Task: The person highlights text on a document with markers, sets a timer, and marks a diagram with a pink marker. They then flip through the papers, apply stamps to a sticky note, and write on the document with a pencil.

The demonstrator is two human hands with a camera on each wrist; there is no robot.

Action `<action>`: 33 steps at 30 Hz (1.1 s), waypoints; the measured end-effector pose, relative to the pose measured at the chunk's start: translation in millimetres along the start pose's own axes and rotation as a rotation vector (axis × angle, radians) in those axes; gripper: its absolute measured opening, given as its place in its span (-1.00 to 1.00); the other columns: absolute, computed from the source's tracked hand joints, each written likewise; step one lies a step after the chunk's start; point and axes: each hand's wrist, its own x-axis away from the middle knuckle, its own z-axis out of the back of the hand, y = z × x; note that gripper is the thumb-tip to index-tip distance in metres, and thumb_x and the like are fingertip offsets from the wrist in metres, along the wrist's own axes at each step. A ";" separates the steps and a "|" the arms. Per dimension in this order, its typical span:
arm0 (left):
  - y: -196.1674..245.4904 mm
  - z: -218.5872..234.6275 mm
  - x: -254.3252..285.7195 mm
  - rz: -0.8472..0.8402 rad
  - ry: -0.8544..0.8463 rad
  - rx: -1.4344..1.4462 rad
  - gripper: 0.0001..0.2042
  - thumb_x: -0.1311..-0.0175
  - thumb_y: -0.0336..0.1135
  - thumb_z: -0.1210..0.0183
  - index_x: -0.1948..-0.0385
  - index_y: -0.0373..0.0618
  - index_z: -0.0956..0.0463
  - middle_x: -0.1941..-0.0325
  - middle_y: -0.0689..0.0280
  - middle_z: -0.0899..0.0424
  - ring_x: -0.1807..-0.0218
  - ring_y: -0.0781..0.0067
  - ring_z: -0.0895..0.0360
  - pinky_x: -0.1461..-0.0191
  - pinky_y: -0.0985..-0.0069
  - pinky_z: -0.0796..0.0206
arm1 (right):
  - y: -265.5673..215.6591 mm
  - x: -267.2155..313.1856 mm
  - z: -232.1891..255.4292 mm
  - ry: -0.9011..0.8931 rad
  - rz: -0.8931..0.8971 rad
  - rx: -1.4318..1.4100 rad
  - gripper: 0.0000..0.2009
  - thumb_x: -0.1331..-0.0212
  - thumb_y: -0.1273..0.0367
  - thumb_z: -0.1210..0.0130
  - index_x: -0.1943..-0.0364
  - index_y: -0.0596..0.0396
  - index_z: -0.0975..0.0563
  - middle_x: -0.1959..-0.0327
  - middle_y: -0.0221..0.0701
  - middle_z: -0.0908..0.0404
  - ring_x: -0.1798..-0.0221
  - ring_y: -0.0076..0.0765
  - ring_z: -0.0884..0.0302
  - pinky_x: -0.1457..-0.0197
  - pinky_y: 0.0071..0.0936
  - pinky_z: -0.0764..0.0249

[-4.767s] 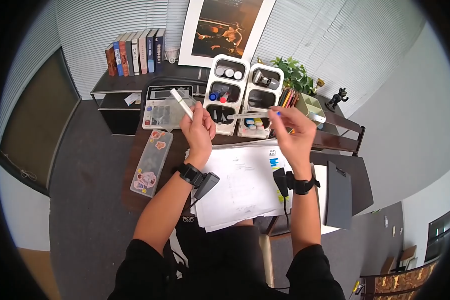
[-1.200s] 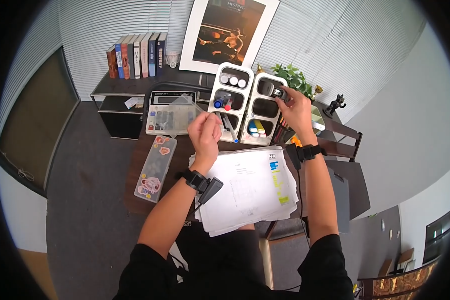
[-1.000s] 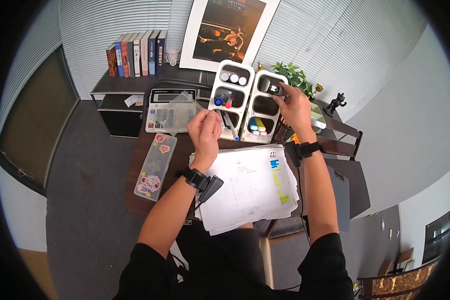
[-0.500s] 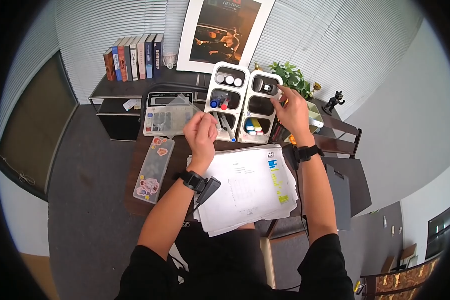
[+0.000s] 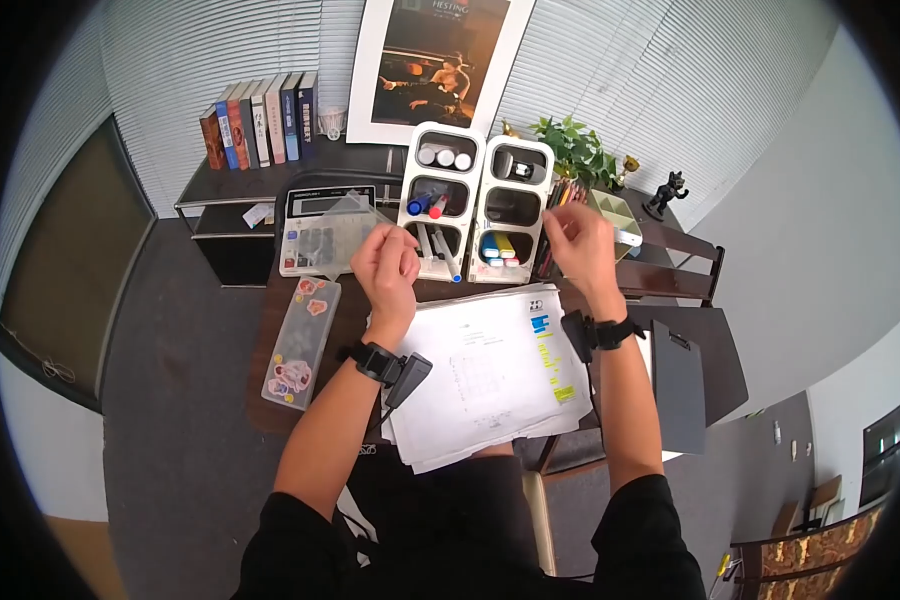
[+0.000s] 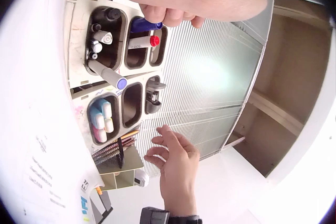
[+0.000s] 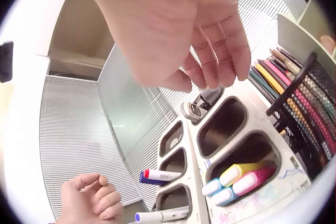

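My left hand [image 5: 386, 265] is raised in front of the left white organizer [image 5: 413, 225], fingers loosely curled, nothing visible in it. My right hand [image 5: 582, 250] hovers beside the right organizer [image 5: 481, 205], fingers relaxed and apart from it. In that organizer's top compartment sits a small grey-and-black stapler-like object [image 7: 202, 106]. Highlighters [image 7: 239, 182] fill its bottom compartment; the middle one holds nothing visible. The left organizer holds white-capped items [image 5: 444, 158] on top, blue and red markers [image 5: 428, 204] in the middle, and grey pens below, including a blue-ended marker [image 6: 107, 73] leaning out.
A paper stack [image 5: 480, 390] covers the desk's middle. Left of it lie a stickered pencil case [image 5: 302, 340] and a calculator [image 5: 315, 245] under a clear plastic sheet. Colored pencils [image 7: 283, 82] stand right of the organizers; a dark clipboard [image 5: 678, 390] lies at the right.
Both hands held pens in the oldest frame; now neither does, and a blue-ended marker leans in the left organizer. My right hand has left the stapler-like object, moving down and back.
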 end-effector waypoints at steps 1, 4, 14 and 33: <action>-0.1 0.3 0.0 -0.002 -0.002 -0.001 -0.73 -0.46 -0.33 0.00 0.49 -0.26 -0.43 0.69 0.45 -0.21 0.69 0.70 -0.08 0.64 0.65 0.16 | -1.7 8.7 -0.9 -0.057 -0.032 -0.016 -0.83 -0.17 0.34 -0.29 0.38 0.20 -0.69 0.55 -0.22 -0.66 0.57 -0.18 -0.58 0.42 -0.29 -0.48; -1.2 0.8 -1.2 0.001 0.012 0.000 -0.72 -0.46 -0.32 0.00 0.50 -0.25 -0.43 0.69 0.45 -0.21 0.70 0.70 -0.08 0.65 0.65 0.16 | 0.0 33.0 -8.6 -0.224 -0.027 -0.034 -0.79 -0.17 0.31 -0.29 0.50 0.19 -0.69 0.62 -0.22 -0.65 0.60 -0.10 -0.62 0.46 -0.30 -0.49; -3.9 5.7 -4.1 0.037 0.071 0.016 -0.74 -0.44 -0.30 0.00 0.48 -0.22 -0.44 0.71 0.44 -0.22 0.73 0.65 -0.10 0.65 0.62 0.15 | 25.9 57.8 -36.1 -0.504 0.021 0.011 -0.84 -0.15 0.34 -0.24 0.37 0.15 -0.70 0.32 -0.21 -0.69 0.24 0.03 -0.66 0.12 -0.17 -0.56; -5.4 5.3 -7.7 0.092 0.159 0.008 -0.73 -0.43 -0.28 0.02 0.51 -0.18 -0.42 0.73 0.42 -0.21 0.75 0.62 -0.06 0.67 0.60 0.17 | 55.4 49.1 6.7 -0.023 -0.282 -0.464 -0.77 -0.31 0.38 -0.21 0.40 0.32 -0.65 0.58 -0.34 -0.67 0.51 -0.58 -0.57 0.41 -0.55 -0.46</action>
